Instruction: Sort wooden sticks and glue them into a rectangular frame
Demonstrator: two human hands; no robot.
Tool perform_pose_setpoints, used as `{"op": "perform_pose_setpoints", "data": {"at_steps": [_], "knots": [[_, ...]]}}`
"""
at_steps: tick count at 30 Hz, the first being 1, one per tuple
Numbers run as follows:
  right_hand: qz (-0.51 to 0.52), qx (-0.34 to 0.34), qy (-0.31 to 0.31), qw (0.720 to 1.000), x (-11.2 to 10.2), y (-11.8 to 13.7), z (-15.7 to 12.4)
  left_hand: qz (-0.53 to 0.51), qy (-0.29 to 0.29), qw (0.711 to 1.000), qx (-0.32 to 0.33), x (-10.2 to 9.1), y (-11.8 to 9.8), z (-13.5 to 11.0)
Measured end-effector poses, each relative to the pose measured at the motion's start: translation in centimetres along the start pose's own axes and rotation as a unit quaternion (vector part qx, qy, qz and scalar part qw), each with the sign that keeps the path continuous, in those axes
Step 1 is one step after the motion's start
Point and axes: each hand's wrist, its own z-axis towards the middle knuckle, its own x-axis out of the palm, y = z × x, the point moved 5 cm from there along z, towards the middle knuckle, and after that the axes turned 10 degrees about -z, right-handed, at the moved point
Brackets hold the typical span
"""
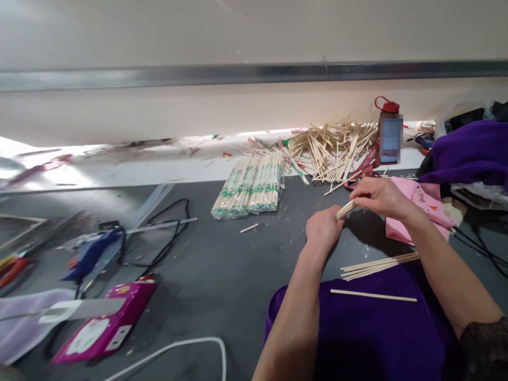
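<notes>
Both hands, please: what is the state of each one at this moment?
Left hand: closed, holding a bundle of pale sticks.
Right hand: closed, holding the other end of the same bundle.

Magenta box on L, wht cable nr it; phone against red-capped btl

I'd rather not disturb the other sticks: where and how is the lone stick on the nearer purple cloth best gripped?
Probably pinch the lone stick at its middle, coming from above and the near side. It is thin, straight and uncovered, lying crosswise on the purple cloth, while the group of sticks lies just beyond it.
</notes>
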Motion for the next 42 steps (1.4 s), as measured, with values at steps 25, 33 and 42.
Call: {"op": "perform_pose_setpoints", "data": {"at_steps": [25, 33, 42], "knots": [[0.045, 0.309, -0.040, 0.949, -1.1, -7.2, -1.6, 0.054, 0.004, 0.998, -0.038, 0.0, -0.4, 0.0], [-0.126, 0.409, -0.040, 0.903, -6.6, -14.4, -2.8, 0.033, 0.003, 0.999, -0.019, 0.5, -0.1, 0.4], [-0.086, 0.309, -0.016, 0.947, -3.8, -9.1, -2.3, -0.095, 0.007, 0.995, -0.024, 1.0, 0.4, 0.9]]}}
